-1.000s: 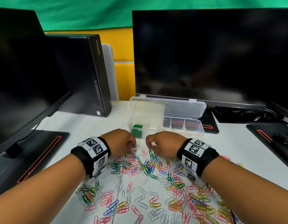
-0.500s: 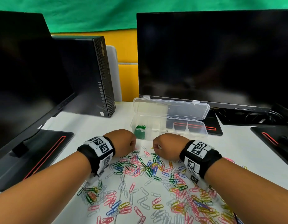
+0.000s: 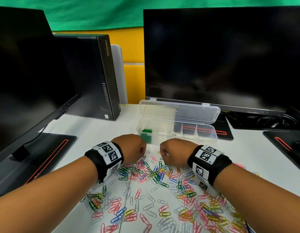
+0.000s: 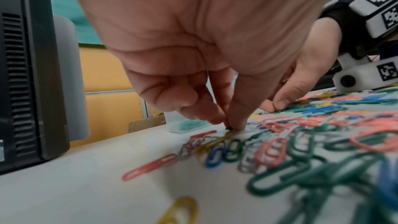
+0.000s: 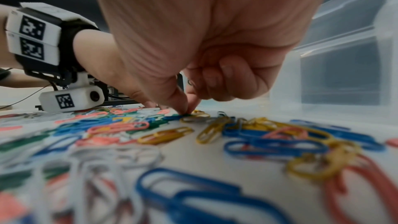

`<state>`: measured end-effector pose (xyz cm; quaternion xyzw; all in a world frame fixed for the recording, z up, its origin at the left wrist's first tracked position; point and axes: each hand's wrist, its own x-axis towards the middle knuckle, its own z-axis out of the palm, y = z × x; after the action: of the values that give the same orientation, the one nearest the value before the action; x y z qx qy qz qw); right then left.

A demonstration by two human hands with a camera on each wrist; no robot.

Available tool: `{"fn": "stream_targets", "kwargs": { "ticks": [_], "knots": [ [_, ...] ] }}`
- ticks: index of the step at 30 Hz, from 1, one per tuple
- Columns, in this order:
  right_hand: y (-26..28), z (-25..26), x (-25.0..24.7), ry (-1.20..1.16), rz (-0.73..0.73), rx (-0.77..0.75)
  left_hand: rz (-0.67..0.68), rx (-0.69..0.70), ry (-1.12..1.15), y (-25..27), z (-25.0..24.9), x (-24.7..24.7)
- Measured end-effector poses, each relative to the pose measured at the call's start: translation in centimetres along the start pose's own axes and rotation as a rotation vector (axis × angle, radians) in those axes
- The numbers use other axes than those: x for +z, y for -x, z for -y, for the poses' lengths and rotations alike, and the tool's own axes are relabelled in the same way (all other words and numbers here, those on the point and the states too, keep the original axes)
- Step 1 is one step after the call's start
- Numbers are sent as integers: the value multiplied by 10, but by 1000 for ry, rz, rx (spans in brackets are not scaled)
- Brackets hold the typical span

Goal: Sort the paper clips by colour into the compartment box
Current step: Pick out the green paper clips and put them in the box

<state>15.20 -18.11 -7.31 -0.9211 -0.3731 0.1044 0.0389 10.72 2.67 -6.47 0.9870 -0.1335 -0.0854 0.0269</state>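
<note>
Pinching at the heap's far edge.
Left hand (image 3: 131,147) and right hand (image 3: 173,151) each nipping a small green wire paper clip (image 5: 184,114) beside clear plastic compartment box (image 3: 206,134).

Green clips (image 3: 147,130); black-and-white wristbands (image 3: 107,153).

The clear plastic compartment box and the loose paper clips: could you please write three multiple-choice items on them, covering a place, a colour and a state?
1. Where is the clear plastic compartment box?
A. in front of the right-hand black monitor
B. on the person's lap
C. under the black computer tower

2. Which colour of paper clips lies in the box?
A. pink
B. green
C. yellow

3. How is the box's lid?
A. shut
B. missing
C. open, standing behind

Key: 1 A, it sits at that monitor's foot; 2 B, only green shows, in the leftmost compartment; 3 C, the lid stands raised behind.
</note>
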Motion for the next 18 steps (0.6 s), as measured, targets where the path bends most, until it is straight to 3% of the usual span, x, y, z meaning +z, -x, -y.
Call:
{"fn": "stream_targets", "kwargs": {
  "ticks": [5,10,14,18],
  "knots": [
    [1,1,-2,-12,10,4,15,-85,-19,6,5,-11],
    [2,4,-3,2,43,-2,-38,-366,446,13,23,-24],
    [2,6,-5,-44,47,19,97,-373,869,22,37,-17],
    [6,8,-9,-138,2,24,176,-313,811,26,43,-6]
  ]
}}
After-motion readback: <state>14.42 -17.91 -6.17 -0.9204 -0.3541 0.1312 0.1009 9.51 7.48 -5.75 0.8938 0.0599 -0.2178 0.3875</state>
